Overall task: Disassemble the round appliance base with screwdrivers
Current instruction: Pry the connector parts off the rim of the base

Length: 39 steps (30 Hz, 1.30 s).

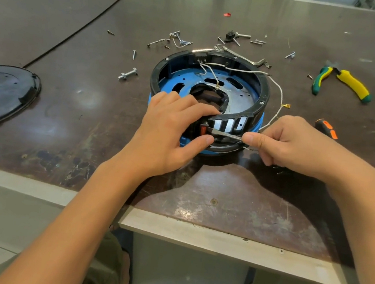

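The round appliance base (pixel 248 83), black ring over blue plastic with a metal plate inside, lies open on the table's middle. My left hand (pixel 173 130) grips its near rim, fingers inside and thumb under a red switch (pixel 203 129). My right hand (pixel 292 143) pinches a thin metal screwdriver shaft (pixel 226 135) whose tip rests beside the red switch. White wires (pixel 275 91) with a yellow terminal trail off the base's right side.
Loose screws and bolts (pixel 180 40) lie scattered behind the base. Green-and-yellow pliers (pixel 345 83) lie at the right, an orange-and-black screwdriver handle (pixel 327 130) behind my right hand. A black cover (pixel 1 93) sits at the left. The table's edge (pixel 194 232) runs close to me.
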### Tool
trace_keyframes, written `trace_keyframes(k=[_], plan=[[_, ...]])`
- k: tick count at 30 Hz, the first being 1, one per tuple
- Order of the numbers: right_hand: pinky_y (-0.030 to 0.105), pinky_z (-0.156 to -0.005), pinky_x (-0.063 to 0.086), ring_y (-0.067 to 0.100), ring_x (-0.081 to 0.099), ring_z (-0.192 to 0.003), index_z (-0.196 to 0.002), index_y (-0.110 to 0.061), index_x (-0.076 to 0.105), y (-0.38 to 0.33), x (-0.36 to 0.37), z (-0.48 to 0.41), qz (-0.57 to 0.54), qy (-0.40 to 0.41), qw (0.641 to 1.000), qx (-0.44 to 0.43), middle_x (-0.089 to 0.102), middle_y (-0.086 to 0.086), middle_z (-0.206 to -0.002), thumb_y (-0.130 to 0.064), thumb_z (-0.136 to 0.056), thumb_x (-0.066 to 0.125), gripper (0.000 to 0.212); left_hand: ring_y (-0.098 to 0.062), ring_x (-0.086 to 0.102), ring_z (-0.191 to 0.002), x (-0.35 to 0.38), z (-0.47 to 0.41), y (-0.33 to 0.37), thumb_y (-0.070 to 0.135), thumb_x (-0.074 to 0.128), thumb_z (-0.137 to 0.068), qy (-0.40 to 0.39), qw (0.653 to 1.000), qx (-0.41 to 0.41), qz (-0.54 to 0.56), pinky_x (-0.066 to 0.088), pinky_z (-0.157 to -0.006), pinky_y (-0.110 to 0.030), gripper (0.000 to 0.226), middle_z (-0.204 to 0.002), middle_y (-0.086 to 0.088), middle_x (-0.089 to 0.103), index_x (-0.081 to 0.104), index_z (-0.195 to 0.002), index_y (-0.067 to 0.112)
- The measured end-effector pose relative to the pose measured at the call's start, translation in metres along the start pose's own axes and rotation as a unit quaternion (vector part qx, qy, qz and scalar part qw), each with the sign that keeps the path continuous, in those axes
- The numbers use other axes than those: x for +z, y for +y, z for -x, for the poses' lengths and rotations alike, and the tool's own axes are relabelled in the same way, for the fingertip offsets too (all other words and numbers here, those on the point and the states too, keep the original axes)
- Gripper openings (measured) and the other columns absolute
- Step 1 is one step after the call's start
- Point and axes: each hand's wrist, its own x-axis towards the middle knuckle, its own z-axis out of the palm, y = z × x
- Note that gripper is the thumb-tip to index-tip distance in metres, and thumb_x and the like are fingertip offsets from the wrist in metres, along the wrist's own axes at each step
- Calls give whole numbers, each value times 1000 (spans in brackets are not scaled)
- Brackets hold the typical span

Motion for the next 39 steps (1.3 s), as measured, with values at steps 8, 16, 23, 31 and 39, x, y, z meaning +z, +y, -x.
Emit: trace_keyframes(k=[8, 16, 23, 31, 39], plan=[[16, -38, 41, 6, 44, -32, -48, -14, 64, -7, -1, -2, -45, -73, 995, 41, 49, -2, -38, -74, -82, 40, 73, -14, 48, -93, 0, 0, -1, 51, 51, -92, -1, 1000, 4, -3, 24, -88, -28, 43, -99, 10, 57, 62, -126, 26], [39, -60, 53, 14, 59, -51, -59, -35, 73, -2, -2, -1, 26, 22, 999, -14, 63, 0, -50, -87, -71, 42, 62, -13, 50, -97, 2, 0, -3, 50, 54, -92, -2, 1000, 5, -2, 25, -90, -28, 41, -103, 10, 60, 60, -125, 28], [34, -53, 46, 15, 58, -54, -53, -55, 66, -3, -3, -1, 44, 71, 996, -41, 63, -1, -52, -89, -73, 38, 48, -13, 49, -95, 2, 0, -2, 48, 50, -94, 2, 1000, 6, -2, 23, -89, -28, 40, -101, 11, 58, 61, -125, 26], [26, -51, 48, 10, 52, -38, -60, -23, 72, -4, -1, -1, -7, -59, 998, 38, 57, 3, -42, -82, -80, 39, 71, -16, 50, -95, 1, -1, -1, 44, 44, -98, 0, 1000, 1, 2, 24, -90, -29, 38, -101, 8, 61, 62, -125, 24], [21, -40, 46, 14, 48, -32, -57, -17, 69, -3, -4, -6, -3, -97, 993, 62, 55, 3, -40, -79, -85, 42, 73, -15, 51, -96, 0, -1, -2, 36, 37, -103, 3, 1000, -5, 15, 24, -89, -29, 34, -104, 10, 63, 61, -126, 27]])
